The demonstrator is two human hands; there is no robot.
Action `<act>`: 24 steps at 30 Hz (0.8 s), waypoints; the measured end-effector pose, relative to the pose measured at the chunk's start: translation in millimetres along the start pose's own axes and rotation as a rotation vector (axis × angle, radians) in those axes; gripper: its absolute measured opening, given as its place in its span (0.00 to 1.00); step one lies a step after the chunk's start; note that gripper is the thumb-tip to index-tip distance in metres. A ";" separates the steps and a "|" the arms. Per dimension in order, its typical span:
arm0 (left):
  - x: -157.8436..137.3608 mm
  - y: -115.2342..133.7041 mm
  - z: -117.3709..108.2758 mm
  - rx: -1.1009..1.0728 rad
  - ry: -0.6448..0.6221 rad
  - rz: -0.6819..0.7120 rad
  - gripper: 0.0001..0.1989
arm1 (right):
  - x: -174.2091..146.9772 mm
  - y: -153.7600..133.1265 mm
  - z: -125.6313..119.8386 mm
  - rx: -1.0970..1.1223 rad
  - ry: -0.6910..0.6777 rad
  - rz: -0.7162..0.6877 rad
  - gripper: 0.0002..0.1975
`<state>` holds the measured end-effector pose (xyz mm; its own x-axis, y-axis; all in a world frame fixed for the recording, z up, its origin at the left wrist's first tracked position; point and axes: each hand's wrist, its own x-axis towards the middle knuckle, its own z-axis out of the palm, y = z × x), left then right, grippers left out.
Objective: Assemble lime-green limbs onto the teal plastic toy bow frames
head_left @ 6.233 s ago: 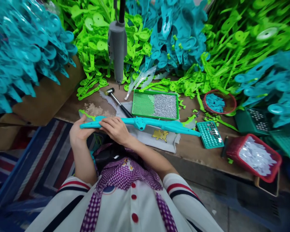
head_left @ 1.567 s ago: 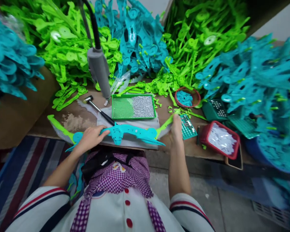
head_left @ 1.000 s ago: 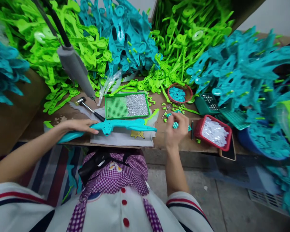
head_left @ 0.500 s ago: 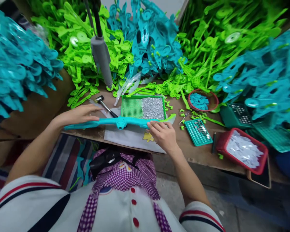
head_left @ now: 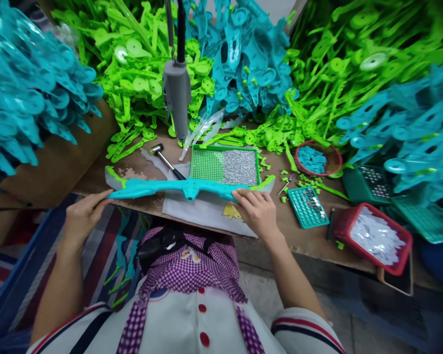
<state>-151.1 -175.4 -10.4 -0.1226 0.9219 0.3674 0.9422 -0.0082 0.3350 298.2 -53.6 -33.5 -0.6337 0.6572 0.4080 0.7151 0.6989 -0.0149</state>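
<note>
A long turquoise plastic part (head_left: 190, 189) lies level across the front of the bench, with a rounded hub at its middle. Its left end is pinched in my left hand (head_left: 84, 212), below a lime-green and clear tip (head_left: 114, 179). Near the other end, my right hand (head_left: 257, 210) grips it with fingers over the top, beside a second green and clear tip (head_left: 266, 183). Just behind the part sits a green tray (head_left: 205, 165) with small silvery metal pieces (head_left: 239, 167) in its right half. A small hammer (head_left: 167, 160) rests at the tray's left.
A grey electric screwdriver (head_left: 177, 93) hangs over the bench. Piles of lime-green parts (head_left: 140, 69) and turquoise parts (head_left: 239, 54) rise behind. At right stand a round basket (head_left: 334, 162), a teal dimpled tray (head_left: 299, 209) and a red bin (head_left: 406, 246) of white pieces.
My left hand has moved from above the part's left side down to its left end and closed on it. The green and clear left tip now shows. My right hand keeps its grip.
</note>
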 end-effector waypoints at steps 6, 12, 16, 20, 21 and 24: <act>-42.1 8.7 24.2 -0.023 -0.139 -0.097 0.23 | -38.0 -29.1 31.3 -0.001 0.023 0.094 0.09; -16.3 65.9 54.8 -0.076 -0.080 0.025 0.20 | -42.2 -31.5 25.1 0.206 -0.022 0.225 0.12; 24.2 89.5 96.0 -0.032 -0.354 0.223 0.23 | -33.6 -12.2 -6.3 0.396 0.225 0.464 0.10; 40.0 90.3 117.6 0.019 -0.479 0.320 0.18 | -42.5 5.6 -16.6 0.509 0.382 0.717 0.10; 37.6 88.3 118.3 0.014 -0.440 0.324 0.17 | -48.3 7.2 -14.0 0.527 0.395 0.771 0.11; 20.7 82.3 117.5 -0.002 -0.155 0.253 0.14 | -64.8 4.7 -0.9 0.588 0.599 1.054 0.16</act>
<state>-39.4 -111.6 -77.1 0.1653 0.9388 0.3023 0.9362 -0.2458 0.2513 342.9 -93.1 -59.2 0.4689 0.8342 0.2901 0.4507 0.0565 -0.8909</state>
